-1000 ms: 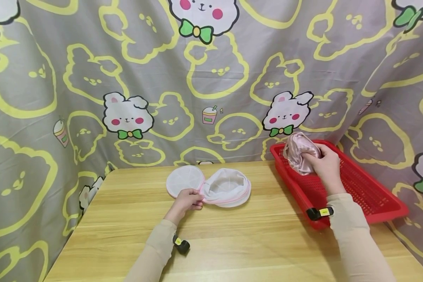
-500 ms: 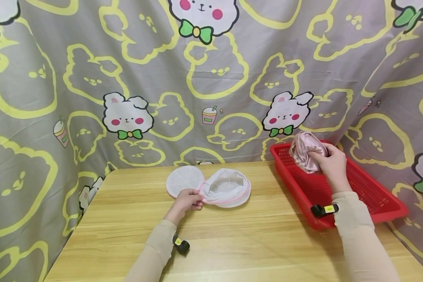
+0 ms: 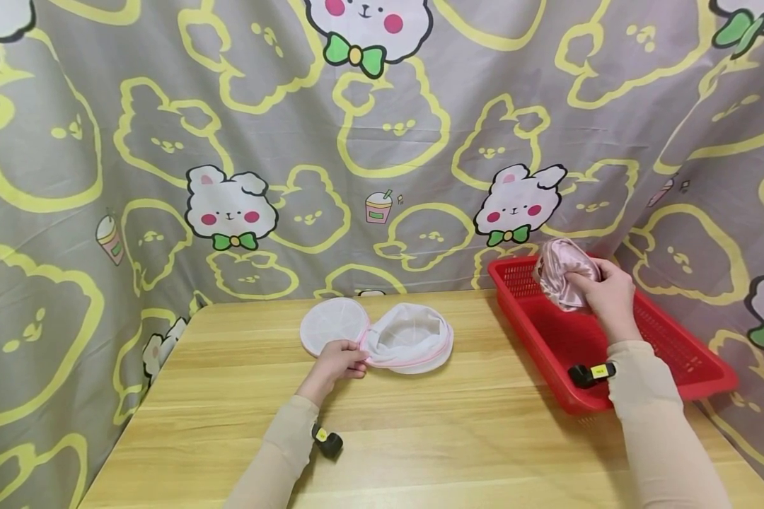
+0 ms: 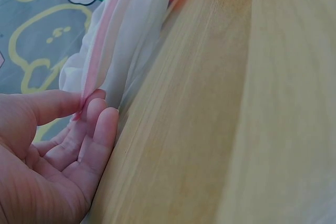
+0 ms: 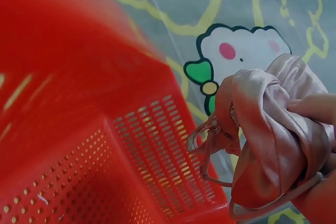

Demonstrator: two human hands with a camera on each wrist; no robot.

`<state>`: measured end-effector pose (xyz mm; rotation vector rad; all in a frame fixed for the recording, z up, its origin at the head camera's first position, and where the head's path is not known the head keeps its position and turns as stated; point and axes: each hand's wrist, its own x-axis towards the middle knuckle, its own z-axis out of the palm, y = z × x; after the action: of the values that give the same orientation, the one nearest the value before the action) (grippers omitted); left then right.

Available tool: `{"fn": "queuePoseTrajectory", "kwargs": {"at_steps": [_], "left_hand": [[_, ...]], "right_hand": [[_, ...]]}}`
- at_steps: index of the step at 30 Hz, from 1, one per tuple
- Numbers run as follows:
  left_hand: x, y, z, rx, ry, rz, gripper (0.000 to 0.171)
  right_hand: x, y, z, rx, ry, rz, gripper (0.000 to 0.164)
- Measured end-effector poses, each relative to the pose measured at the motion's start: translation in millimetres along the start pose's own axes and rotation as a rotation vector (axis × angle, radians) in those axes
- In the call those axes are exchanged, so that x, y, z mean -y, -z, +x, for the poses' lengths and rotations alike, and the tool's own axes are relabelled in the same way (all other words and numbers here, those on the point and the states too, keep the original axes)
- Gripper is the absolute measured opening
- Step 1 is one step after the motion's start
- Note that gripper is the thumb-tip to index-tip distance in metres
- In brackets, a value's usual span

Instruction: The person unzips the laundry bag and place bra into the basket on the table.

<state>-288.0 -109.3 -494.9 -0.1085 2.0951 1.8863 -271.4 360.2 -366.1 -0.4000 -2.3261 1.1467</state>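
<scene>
A white mesh laundry bag (image 3: 414,357) with pink zip trim lies on the table, its round lid (image 3: 334,326) folded back to the left and its mouth agape. Thumb and finger of my left hand (image 3: 339,362) pinch the pink trim (image 4: 100,51) where lid and body meet. Over the far end of the red basket (image 3: 569,396), my right hand (image 3: 608,297) grips a bunched pink satin garment (image 3: 563,272). Thin straps (image 5: 210,150) dangle from the garment in the right wrist view; its full shape is hidden in the folds.
The slotted red plastic basket stands at the table's right side, its perforated floor (image 5: 68,192) showing in the right wrist view. A grey cartoon-print curtain (image 3: 318,141) hangs behind the wooden table (image 3: 420,438) and along both sides.
My right hand has shifted a little to the right, carrying the pink satin garment above the basket. The left hand and the laundry bag stay where they were.
</scene>
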Motion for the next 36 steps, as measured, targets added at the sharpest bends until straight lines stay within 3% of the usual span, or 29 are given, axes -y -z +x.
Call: {"fn": "queuePoseTrajectory", "kwargs": {"at_steps": [16, 23, 36], "left_hand": [[-0.7, -0.2, -0.2, -0.001, -0.001, 0.0, 0.014], [-0.1, -0.5, 0.3, -0.002, 0.001, 0.002, 0.014], [0.3, -0.4, -0.1, -0.002, 0.0, -0.001, 0.016]], "right_hand": [[-19.0, -5.2, 13.6, 0.071, -0.004, -0.116, 0.056], [-25.6, -8.5, 17.9, 0.142, -0.008, -0.118, 0.056], [-42.3, -20.4, 26.1, 0.309, 0.04, -0.222, 0.055]]}}
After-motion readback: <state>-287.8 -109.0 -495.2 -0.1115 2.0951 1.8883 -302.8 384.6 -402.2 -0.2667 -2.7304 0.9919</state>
